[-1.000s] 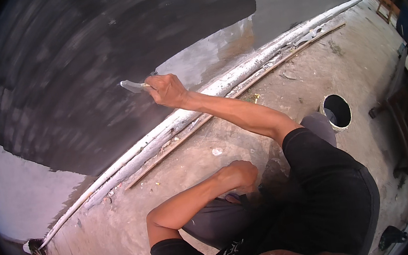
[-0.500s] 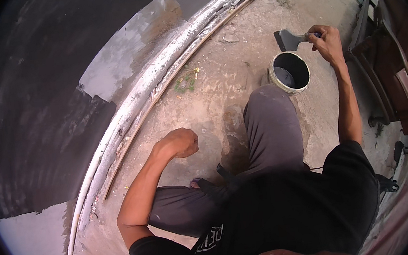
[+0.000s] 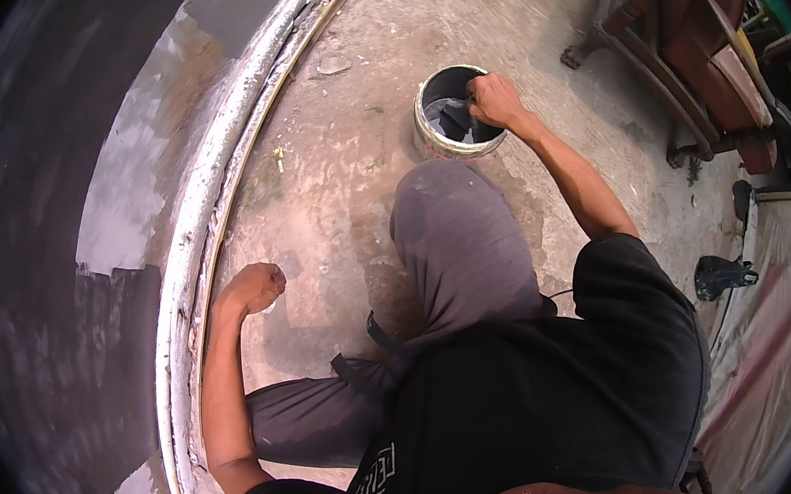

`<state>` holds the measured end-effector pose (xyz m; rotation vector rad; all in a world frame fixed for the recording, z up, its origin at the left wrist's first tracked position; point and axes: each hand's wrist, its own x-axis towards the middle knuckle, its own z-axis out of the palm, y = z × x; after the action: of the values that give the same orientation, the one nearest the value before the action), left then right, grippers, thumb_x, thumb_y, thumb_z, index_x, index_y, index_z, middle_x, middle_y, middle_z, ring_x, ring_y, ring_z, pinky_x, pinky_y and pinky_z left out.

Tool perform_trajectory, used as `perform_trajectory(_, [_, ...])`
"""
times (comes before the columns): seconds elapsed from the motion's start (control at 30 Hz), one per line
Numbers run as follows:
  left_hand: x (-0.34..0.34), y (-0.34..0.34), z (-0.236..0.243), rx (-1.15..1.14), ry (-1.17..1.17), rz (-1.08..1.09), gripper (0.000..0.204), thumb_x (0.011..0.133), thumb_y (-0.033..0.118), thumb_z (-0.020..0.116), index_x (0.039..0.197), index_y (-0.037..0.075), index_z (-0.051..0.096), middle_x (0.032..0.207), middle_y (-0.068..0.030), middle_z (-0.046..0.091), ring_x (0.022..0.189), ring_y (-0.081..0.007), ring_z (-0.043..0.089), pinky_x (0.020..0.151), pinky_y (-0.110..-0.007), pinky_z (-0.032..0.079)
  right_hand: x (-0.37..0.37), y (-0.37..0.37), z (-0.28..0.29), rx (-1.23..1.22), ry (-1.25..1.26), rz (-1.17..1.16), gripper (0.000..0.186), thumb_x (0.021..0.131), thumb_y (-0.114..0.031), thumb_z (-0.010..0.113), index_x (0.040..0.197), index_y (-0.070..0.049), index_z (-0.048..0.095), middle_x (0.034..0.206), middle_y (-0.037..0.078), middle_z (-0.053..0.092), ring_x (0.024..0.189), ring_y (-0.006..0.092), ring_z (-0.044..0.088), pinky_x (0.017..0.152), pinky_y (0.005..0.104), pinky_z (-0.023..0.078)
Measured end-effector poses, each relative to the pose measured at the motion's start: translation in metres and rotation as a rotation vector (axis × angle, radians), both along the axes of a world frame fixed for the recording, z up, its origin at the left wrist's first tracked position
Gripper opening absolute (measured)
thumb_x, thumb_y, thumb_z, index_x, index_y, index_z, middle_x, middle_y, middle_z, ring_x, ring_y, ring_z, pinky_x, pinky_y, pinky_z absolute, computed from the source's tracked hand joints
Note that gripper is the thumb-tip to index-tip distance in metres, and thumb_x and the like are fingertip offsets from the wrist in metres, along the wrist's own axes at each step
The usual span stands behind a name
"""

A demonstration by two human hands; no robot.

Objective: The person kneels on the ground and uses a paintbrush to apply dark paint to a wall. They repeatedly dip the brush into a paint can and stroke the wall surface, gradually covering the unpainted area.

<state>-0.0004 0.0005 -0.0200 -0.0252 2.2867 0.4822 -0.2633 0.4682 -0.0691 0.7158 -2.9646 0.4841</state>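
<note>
My right hand grips a wide paintbrush, its handle mostly covered by my fingers. The brush's dark head is down inside a round bucket that holds grey paint. The bucket stands on the ground just beyond my raised knee. My left hand is curled into a loose fist above the ground, close to a white-splashed ledge; nothing shows in it. Beyond that ledge a wall is coated dark grey, with a lighter bare patch between the dark areas.
A thin wooden strip runs along the ledge's foot. Brown wooden furniture stands at the right, with a dark plastic bag and pale sheeting nearer me. Small debris lies on the rough concrete ground.
My right hand has brought the paintbrush from beside the bucket down into it. The view has shifted, so the bucket and ledge sit further left. My left hand stays closed, nearer the ledge.
</note>
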Motion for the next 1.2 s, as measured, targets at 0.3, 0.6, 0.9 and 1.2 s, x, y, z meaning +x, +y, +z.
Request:
perform_trajectory(0.3, [0.004, 0.002, 0.005, 0.013, -0.025, 0.037, 0.025, 0.083, 0.016, 0.058, 0.099, 0.003, 0.071, 0.09, -0.0212, 0.072, 0.086, -0.0356, 0.068, 0.078, -0.041, 0.052, 0.013, 0.018, 0.033, -0.002, 0.11, 0.092, 0.009, 0.079, -0.007, 0.064, 0.084, -0.001, 0.068, 0.079, 0.022, 0.067, 0.075, 0.0405, 0.066, 0.064, 0.0479, 0.052])
perform_trajectory(0.6, [0.004, 0.002, -0.004, 0.021, -0.087, -0.032, 0.033, 0.088, 0.027, 0.057, 0.107, 0.005, 0.071, 0.104, -0.0173, 0.073, 0.1, -0.0334, 0.068, 0.086, -0.042, 0.051, 0.031, 0.024, 0.047, -0.108, 0.31, 0.07, 0.012, 0.082, -0.009, 0.064, 0.089, 0.001, 0.066, 0.08, 0.019, 0.069, 0.069, 0.0397, 0.067, 0.061, 0.0452, 0.052])
perform_trajectory(0.9, [-0.002, 0.01, 0.0, -0.02, 0.06, -0.152, 0.026, 0.081, 0.016, 0.054, 0.081, -0.005, 0.07, 0.078, -0.0256, 0.066, 0.068, -0.0411, 0.061, 0.066, -0.049, 0.048, 0.011, 0.022, 0.042, -0.493, -0.455, -0.058, 0.022, 0.089, -0.015, 0.065, 0.09, 0.006, 0.07, 0.072, 0.009, 0.07, 0.055, 0.0136, 0.063, 0.054, 0.0276, 0.048])
perform_trajectory(1.2, [-0.03, 0.018, -0.027, -0.113, -0.179, -0.128, 0.04, 0.086, 0.016, 0.05, 0.118, 0.004, 0.071, 0.118, -0.0152, 0.071, 0.097, -0.0283, 0.071, 0.081, -0.044, 0.056, 0.005, 0.031, 0.04, -0.092, 0.1, 0.176, 0.017, 0.097, -0.012, 0.061, 0.101, 0.003, 0.069, 0.076, 0.015, 0.07, 0.07, 0.0221, 0.07, 0.065, 0.036, 0.053])
